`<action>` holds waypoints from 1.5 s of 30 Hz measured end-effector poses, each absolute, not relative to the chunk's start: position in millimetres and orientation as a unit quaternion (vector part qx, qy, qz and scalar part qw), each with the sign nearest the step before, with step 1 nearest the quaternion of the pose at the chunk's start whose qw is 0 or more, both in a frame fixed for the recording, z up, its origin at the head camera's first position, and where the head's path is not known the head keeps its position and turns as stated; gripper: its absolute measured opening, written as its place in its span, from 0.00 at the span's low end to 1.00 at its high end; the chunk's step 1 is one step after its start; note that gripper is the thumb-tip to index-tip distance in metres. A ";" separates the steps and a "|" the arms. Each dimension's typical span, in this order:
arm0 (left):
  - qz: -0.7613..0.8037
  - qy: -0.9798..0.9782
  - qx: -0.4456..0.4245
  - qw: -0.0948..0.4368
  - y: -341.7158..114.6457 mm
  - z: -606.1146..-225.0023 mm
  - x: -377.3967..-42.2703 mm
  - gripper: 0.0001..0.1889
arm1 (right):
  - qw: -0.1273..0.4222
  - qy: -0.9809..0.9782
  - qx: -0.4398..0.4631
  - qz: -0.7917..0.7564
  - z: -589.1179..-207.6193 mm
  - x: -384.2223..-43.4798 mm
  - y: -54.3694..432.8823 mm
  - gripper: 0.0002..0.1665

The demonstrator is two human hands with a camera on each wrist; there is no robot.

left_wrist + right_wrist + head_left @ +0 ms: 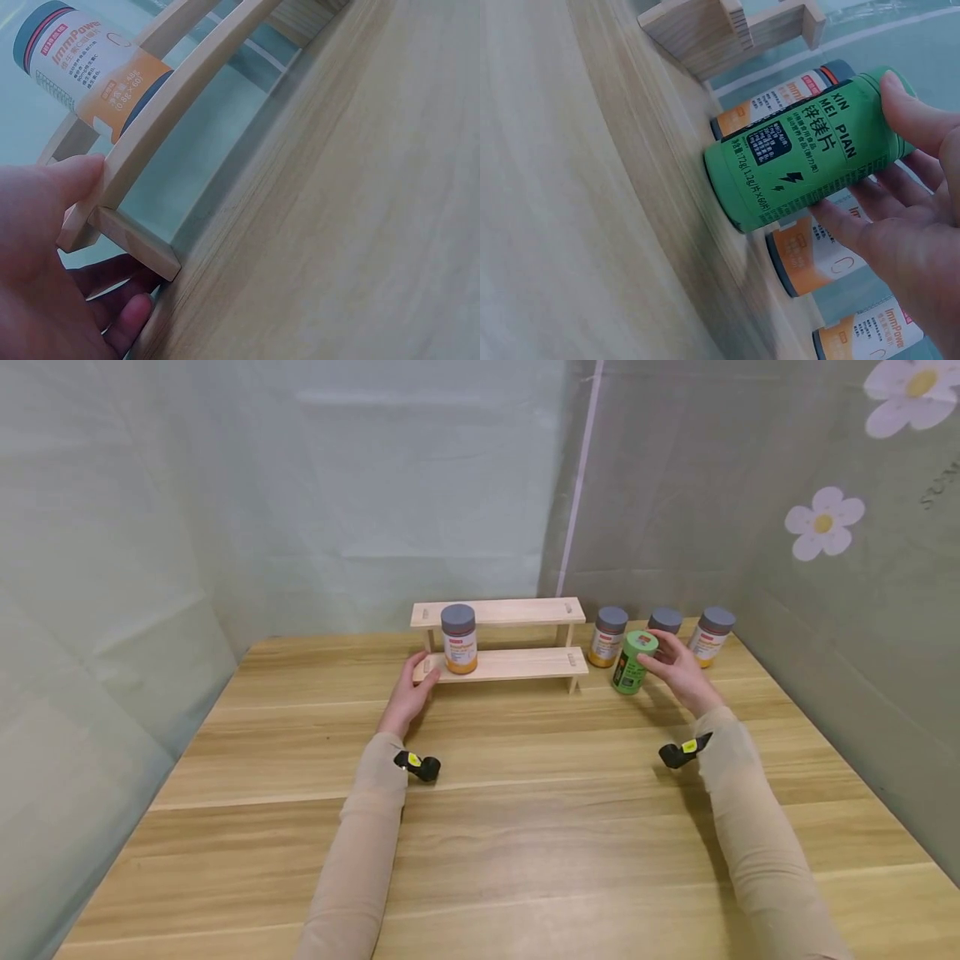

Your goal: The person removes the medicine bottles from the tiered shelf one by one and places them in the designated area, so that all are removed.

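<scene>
My right hand holds a green supplement bottle near its lid, thumb on one side and fingers on the other. The bottle is tilted close over the table, as the right wrist view shows. At the left end of a two-step wooden rack, my left hand grips the lower board, its thumb on the board's end and its fingers below beside the leg. On that lower step, near the left hand, stands a grey-capped orange and white bottle.
Right of the rack stand three more grey-capped bottles: one nearest the rack, one partly hidden behind the green bottle and right hand, one farthest right. A pale curtain hangs behind the wooden table.
</scene>
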State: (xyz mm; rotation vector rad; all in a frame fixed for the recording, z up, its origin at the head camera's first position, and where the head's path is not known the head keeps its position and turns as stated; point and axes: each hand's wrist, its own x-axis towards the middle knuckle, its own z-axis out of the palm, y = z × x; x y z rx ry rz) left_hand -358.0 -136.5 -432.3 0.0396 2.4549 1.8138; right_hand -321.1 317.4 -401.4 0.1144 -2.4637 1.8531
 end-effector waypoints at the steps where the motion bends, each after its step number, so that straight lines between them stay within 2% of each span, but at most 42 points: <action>1: 0.594 0.803 0.012 0.045 -136.6 -432.3 -357.8 0.32 | 0.028 -0.801 0.037 0.597 -402.1 -321.2 317.6 0.40; 12: 0.588 0.808 0.018 0.037 -135.1 -431.7 -356.1 0.32 | 0.024 -0.765 0.016 0.643 -403.7 -312.6 317.1 0.40; 21: 0.591 0.806 0.023 0.036 -136.8 -429.4 -354.0 0.32 | 0.071 -0.692 0.042 0.717 -396.1 -306.5 315.4 0.41; 33: 0.587 0.808 0.018 0.044 -139.3 -430.5 -352.3 0.32 | 0.130 -0.692 0.055 0.708 -377.9 -296.1 308.8 0.36; 45: 0.583 0.811 0.014 0.045 -139.5 -431.3 -346.2 0.32 | 0.119 -0.716 0.072 0.684 -372.8 -289.8 294.1 0.39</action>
